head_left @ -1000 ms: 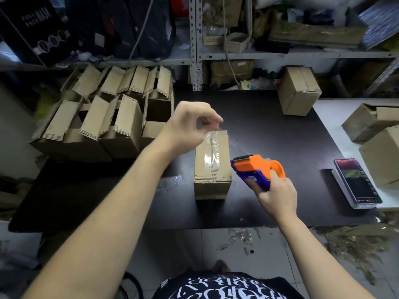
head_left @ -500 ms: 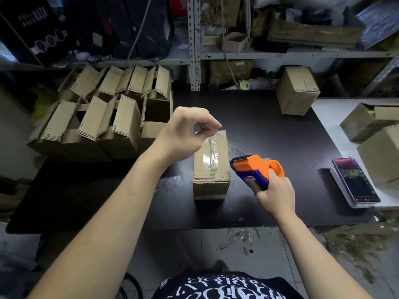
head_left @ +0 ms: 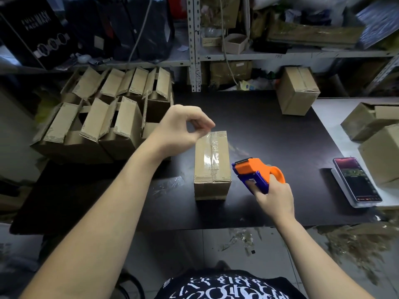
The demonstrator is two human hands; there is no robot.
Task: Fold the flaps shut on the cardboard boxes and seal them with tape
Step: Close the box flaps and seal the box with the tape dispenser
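Note:
A small cardboard box (head_left: 212, 169) stands in the middle of the dark table (head_left: 269, 134), flaps folded shut, with clear tape running along its top seam. My left hand (head_left: 181, 129) hovers over the box's far left corner, thumb and forefinger pinching the end of the clear tape there. My right hand (head_left: 275, 200) grips an orange and blue tape dispenser (head_left: 255, 174), held just right of the box and apart from it.
Several open-flapped boxes (head_left: 103, 124) crowd the table's left side. A sealed box (head_left: 296, 91) sits at the back right. A phone (head_left: 356, 180) lies at the right edge, beside more boxes (head_left: 371, 121) on a white surface. Cluttered shelves (head_left: 237, 56) rise behind.
My left hand has come down and toward the box's far edge with the tape end. The right hand and dispenser have barely shifted.

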